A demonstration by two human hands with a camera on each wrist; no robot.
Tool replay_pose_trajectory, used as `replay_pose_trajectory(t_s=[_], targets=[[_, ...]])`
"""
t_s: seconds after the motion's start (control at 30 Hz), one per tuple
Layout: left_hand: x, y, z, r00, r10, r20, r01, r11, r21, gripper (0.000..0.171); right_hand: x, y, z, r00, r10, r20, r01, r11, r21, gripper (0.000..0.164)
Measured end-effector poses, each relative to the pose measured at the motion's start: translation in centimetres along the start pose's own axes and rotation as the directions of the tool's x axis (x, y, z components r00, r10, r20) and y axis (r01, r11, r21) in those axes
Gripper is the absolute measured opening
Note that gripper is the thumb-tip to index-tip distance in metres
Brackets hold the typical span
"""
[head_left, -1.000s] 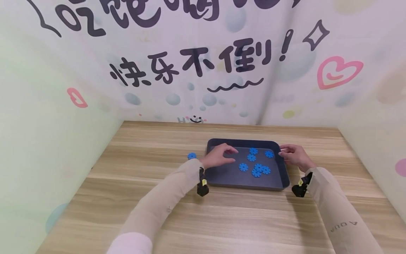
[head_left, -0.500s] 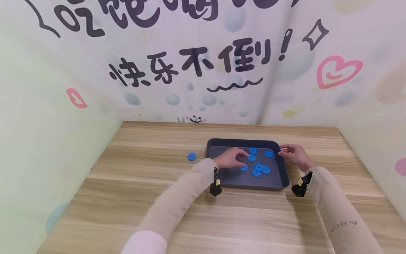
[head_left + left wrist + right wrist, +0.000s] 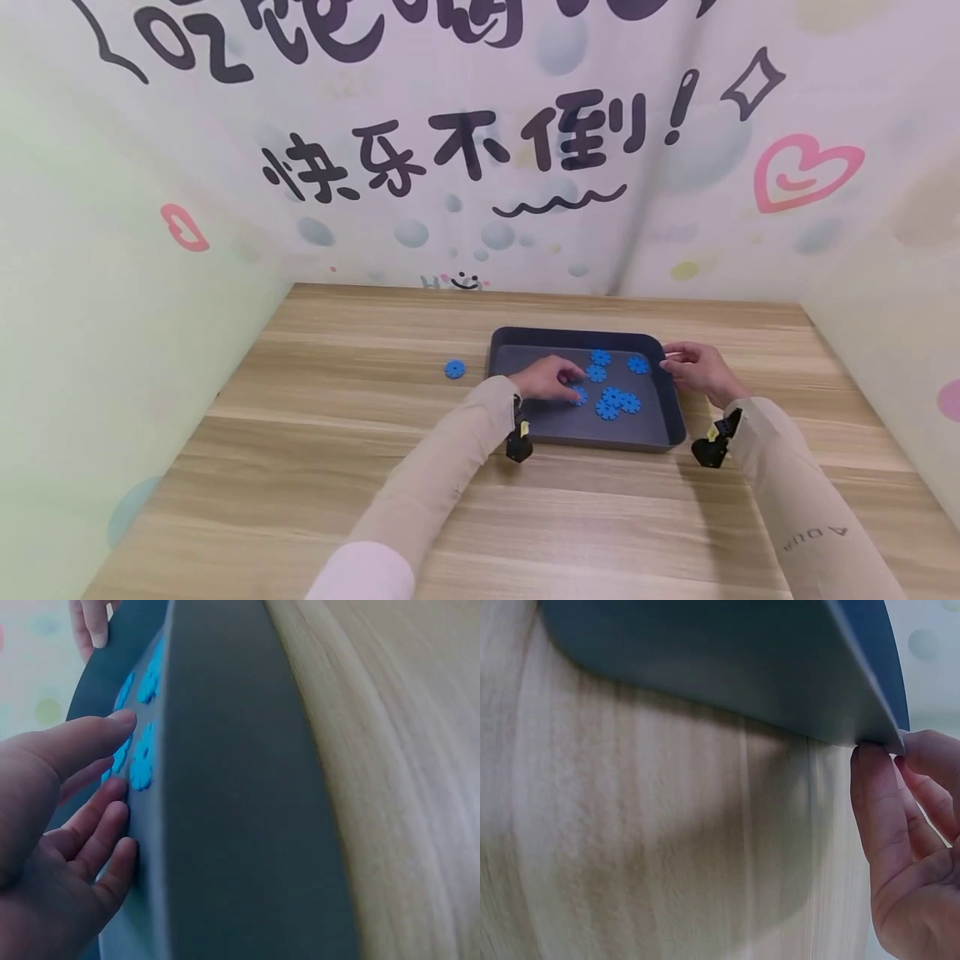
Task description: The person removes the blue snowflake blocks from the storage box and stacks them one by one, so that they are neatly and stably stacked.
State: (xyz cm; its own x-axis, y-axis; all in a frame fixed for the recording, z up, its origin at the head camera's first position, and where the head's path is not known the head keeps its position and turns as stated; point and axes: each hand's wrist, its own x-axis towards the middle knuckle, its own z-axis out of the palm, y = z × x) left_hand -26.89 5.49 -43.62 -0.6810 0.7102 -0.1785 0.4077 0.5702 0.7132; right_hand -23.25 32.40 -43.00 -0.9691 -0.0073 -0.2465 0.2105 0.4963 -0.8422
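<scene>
Head | left hand [image 3: 547,379]: nearer blue disc [image 3: 582,391] | right hand [image 3: 699,371]: unmoved

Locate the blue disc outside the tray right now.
In the head view, the lone blue disc lies on the wooden table, to the left of the dark tray and apart from it.

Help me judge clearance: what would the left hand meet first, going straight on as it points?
The left hand would probably meet the blue notched disc at its thumb, inside the dark tray, though its height above the disc is unclear.
</scene>
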Motion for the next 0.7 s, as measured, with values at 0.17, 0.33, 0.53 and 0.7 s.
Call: replay_pose_trajectory(t_s=[0.17,0.33,0.53,0.7], targets=[[0.29,-0.43,0.21,0.999,0.045,0.026,-0.046,0.998,0.036,0.041,0.03,0.12,-0.05,1.0,-0.003,0.001,0.003,1.0,-0.002,0.047],[0.51,-0.6,0.39,0.998,0.057,0.037,-0.059,0.997,0.049,0.043,0.06,0.13,-0.04,1.0,0.004,-0.001,-0.004,1.0,-0.007,0.046],[0.7,-0.41,0.56,1.0,-0.009,0.026,0.008,0.999,0.049,0.041,0.06,0.11,-0.05,1.0,0.001,-0.001,-0.001,1.0,-0.005,0.046],[0.78,-0.33,0.68,1.0,-0.024,0.005,0.024,0.998,0.053,0.038,0.04,0.09,-0.05,1.0,0.005,0.001,-0.005,1.0,-0.002,0.046]])
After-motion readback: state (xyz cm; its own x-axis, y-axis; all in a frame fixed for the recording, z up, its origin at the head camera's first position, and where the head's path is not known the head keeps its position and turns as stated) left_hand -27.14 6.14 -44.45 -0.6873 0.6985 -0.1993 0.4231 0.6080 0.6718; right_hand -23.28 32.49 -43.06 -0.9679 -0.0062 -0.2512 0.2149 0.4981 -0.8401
